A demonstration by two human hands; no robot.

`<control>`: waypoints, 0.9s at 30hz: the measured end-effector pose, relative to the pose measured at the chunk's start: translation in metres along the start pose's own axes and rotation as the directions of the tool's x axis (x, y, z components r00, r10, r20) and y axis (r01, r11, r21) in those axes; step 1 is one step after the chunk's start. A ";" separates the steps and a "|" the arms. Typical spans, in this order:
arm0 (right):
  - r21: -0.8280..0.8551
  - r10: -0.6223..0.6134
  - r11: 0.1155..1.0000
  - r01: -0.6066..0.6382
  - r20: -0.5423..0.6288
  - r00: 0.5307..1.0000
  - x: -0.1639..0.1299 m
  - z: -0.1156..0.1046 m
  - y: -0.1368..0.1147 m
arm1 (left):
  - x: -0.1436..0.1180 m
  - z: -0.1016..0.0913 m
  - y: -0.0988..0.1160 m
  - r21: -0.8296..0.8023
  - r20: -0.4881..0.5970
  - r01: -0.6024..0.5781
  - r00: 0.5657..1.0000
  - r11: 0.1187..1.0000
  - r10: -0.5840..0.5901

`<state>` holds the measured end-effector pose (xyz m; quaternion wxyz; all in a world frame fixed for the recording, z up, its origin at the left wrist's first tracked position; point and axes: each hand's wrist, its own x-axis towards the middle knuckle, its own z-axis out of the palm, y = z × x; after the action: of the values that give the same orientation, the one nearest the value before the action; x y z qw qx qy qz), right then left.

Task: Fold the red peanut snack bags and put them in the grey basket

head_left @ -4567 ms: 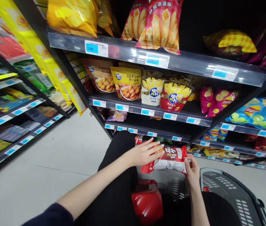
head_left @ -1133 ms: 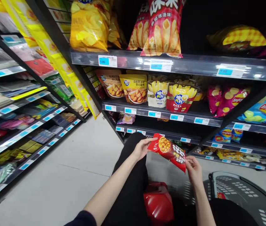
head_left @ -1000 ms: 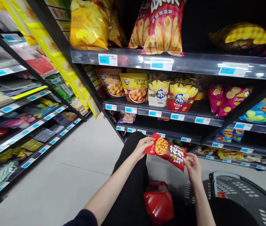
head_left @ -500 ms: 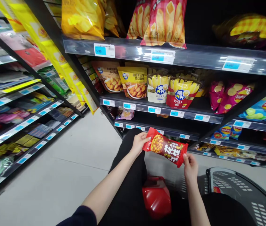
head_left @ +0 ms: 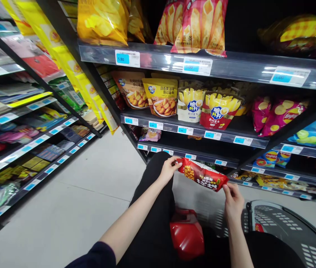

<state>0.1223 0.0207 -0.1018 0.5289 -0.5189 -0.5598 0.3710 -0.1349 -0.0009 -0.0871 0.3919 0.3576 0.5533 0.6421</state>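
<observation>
From the head camera: the left hand [head_left: 168, 169] is pinching one end of a glossy red snack packet [head_left: 203, 175], while the right hand [head_left: 232, 199] is gripping its other end, holding it level before the black shelves [head_left: 191, 152], above a grey plastic basket [head_left: 286, 230].

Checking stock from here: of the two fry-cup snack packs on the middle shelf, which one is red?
The right-hand fry-cup pack is red. The white one stands touching its left side, next to the yellow potato-wedge bag.
</observation>
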 end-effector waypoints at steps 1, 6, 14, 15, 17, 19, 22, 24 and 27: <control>0.028 0.043 0.999 -0.043 0.029 0.999 -0.001 0.000 -0.001 | 0.000 0.000 0.000 0.034 -0.016 -0.015 1.000 0.999 0.015; 0.158 0.126 0.976 -0.148 0.141 0.982 -0.007 0.001 -0.003 | -0.003 0.001 0.005 0.003 -0.022 -0.003 1.000 1.000 0.003; 0.179 0.135 0.975 -0.132 -0.006 0.991 -0.007 0.006 -0.005 | -0.005 0.002 0.006 -0.238 0.024 0.034 0.999 0.971 -0.029; 0.216 0.144 0.967 -0.139 -0.007 0.990 -0.007 0.007 -0.004 | -0.005 0.002 0.006 -0.320 0.052 0.093 0.995 0.943 -0.080; 0.287 0.158 0.946 -0.151 -0.001 0.987 -0.008 0.010 -0.003 | -0.005 0.001 0.008 -0.436 0.125 0.199 0.979 0.878 -0.160; 0.349 0.170 0.923 -0.162 0.009 0.985 -0.008 0.010 -0.001 | -0.005 0.000 0.010 -0.458 0.189 0.269 0.961 0.847 -0.203; 0.405 0.174 0.897 -0.176 0.043 0.984 -0.006 0.009 0.001 | -0.005 0.001 0.010 -0.405 0.212 0.306 0.948 0.862 -0.237; 0.416 0.184 0.885 -0.208 0.096 0.978 -0.005 0.008 0.002 | -0.005 0.001 0.007 -0.360 0.229 0.324 0.940 0.875 -0.254; 0.418 0.254 0.856 -0.303 0.171 0.952 -0.003 0.008 0.006 | -0.004 0.001 0.000 -0.305 0.250 0.343 0.929 0.888 -0.273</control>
<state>0.1153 0.0203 -0.1094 0.5414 -0.4406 -0.4086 0.5880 -0.1328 -0.0042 -0.0866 0.5992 0.2535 0.4402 0.6188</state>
